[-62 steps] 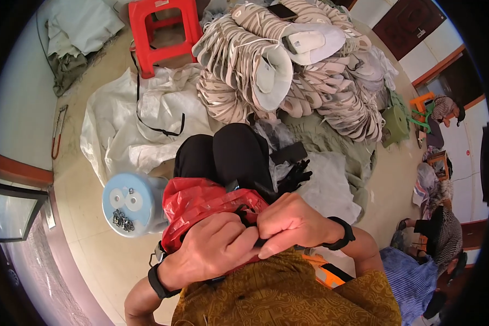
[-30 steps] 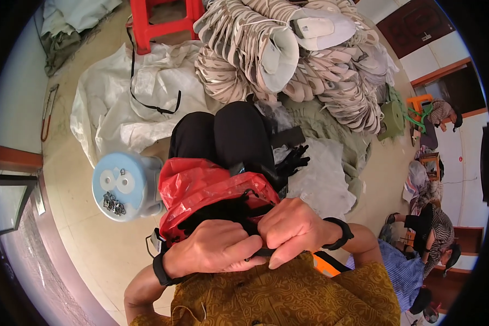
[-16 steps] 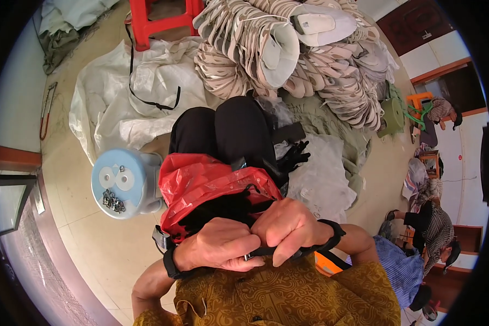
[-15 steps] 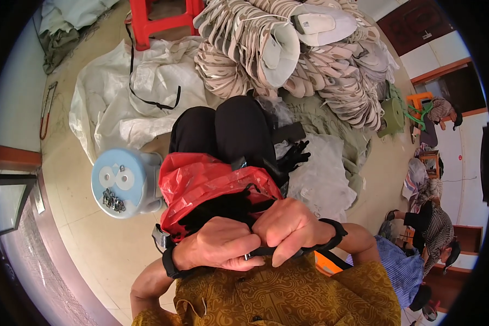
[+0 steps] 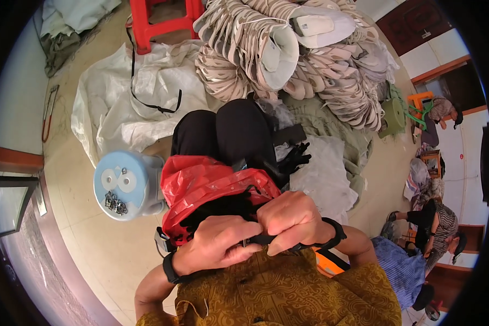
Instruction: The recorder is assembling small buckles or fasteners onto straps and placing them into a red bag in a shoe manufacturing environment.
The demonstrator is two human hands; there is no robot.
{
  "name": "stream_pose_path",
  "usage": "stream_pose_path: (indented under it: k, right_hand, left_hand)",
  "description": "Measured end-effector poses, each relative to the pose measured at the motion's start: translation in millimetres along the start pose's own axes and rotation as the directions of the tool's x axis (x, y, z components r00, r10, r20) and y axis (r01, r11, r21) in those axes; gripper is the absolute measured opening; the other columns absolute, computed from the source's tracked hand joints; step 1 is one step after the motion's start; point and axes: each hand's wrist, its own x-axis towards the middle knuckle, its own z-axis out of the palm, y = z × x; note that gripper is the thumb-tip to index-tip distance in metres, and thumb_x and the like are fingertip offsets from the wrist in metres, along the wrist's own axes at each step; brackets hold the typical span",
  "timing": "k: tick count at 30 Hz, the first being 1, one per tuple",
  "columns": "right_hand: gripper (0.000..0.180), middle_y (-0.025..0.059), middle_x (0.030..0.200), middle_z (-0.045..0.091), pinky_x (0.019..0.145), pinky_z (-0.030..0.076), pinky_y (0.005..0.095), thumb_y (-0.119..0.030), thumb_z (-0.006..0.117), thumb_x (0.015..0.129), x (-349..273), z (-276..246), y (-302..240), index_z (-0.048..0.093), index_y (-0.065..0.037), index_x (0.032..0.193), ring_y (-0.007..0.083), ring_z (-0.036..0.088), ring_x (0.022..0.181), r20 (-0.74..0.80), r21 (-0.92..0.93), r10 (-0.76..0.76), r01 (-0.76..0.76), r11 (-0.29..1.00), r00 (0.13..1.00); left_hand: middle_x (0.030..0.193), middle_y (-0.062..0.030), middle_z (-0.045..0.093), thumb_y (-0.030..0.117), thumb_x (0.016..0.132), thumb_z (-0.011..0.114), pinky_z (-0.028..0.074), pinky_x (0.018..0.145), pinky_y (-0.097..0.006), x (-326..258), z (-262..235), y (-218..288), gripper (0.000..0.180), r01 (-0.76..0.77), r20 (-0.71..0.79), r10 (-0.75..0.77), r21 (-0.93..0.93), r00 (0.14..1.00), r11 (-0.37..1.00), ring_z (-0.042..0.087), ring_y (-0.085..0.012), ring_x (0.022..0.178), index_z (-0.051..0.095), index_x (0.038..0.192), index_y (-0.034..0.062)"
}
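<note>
Close to my chest, my left hand (image 5: pixel 218 242) is closed, pinching a small metal buckle (image 5: pixel 245 242) at the end of a black strap. My right hand (image 5: pixel 294 220) is closed on the same black strap (image 5: pixel 262 239), its thumb along the strap. The fingers partly hide both pieces. Across my lap lies a red plastic bag (image 5: pixel 193 182), with a dark heap of black pieces (image 5: pixel 217 209) just beyond my hands. To the left stands a blue and white stool (image 5: pixel 127 187) with a cluster of small metal buckles (image 5: pixel 114 204) on its top.
Bundles of beige shoe uppers (image 5: pixel 244 43) are piled ahead. A white woven sheet (image 5: pixel 111 103) carries a loose black cord (image 5: pixel 155 106). A red stool (image 5: pixel 165 24) stands at the far left. Other people (image 5: pixel 402 269) sit working at the right. Clear plastic (image 5: pixel 323 174) lies beside my knees.
Both hands have risen slightly, and the right has turned a little. More of the black strap shows between them. The view has shifted slightly.
</note>
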Motion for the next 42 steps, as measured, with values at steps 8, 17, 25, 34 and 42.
stream_pose_path:
  k: [8,17,25,34,42]
  right_hand:
    - [0.025,0.0106,0.05,0.045,0.042,0.033,0.0326,0.0,0.07,0.059,3,0,-6,0.046,0.001,0.053,0.0258,0.045,0.045,0.09,-0.087,-0.021,0.028,0.996,0.996]
    - [0.029,0.0057,0.049,0.04,0.044,0.029,0.0301,-0.001,0.07,0.055,-3,6,10,0.042,0.0,0.05,0.0185,0.041,0.046,-0.001,0.199,-0.013,0.013,0.98,1.0]
    - [0.024,0.0081,0.05,0.046,0.043,0.032,0.0311,-0.001,0.071,0.056,5,0,2,0.047,0.0,0.053,0.0216,0.045,0.046,0.012,0.089,-0.079,0.078,0.993,0.997]
    - [0.024,0.0106,0.057,0.05,0.045,0.038,0.0327,-0.002,0.072,0.059,13,-11,-17,0.048,0.001,0.057,0.0272,0.05,0.05,0.077,-0.381,-0.194,0.209,0.901,0.978]
    - [0.02,0.008,0.062,0.053,0.047,0.038,0.0286,-0.004,0.07,0.059,12,-15,-14,0.05,0.001,0.057,0.0221,0.053,0.055,0.01,-0.333,-0.218,0.209,0.92,0.976]
  left_hand:
    - [0.058,-0.005,0.048,0.007,0.066,0.069,0.037,0.039,-0.03,-3,-2,5,0.032,-0.012,0.047,0.01,0.053,0.999,0.999,0.049,-0.021,0.045,0.05,0.091,0.0038]
    - [0.061,-0.0061,0.049,0.004,0.067,0.069,0.038,0.041,-0.03,-2,6,2,0.034,-0.015,-0.024,0.011,-0.182,1.0,0.983,0.049,-0.0221,0.047,0.049,0.094,0.0044]
    - [0.069,-0.0082,0.053,0.006,0.07,0.067,0.043,0.05,-0.031,-7,11,4,0.029,0.063,-0.11,-0.092,-0.242,0.99,0.968,0.053,-0.0234,0.059,0.051,0.094,0.0032]
    - [0.084,-0.0127,0.054,-0.004,0.059,0.055,0.043,0.069,-0.035,14,3,22,0.034,0.108,-0.233,-0.037,0.3,0.972,0.948,0.052,-0.027,0.077,0.055,0.093,-0.0001]
    - [0.079,-0.0098,0.053,-0.009,0.056,0.059,0.044,0.067,-0.032,20,4,28,0.032,0.226,-0.308,-0.202,0.044,0.93,0.973,0.053,-0.0264,0.076,0.058,0.086,0.0015]
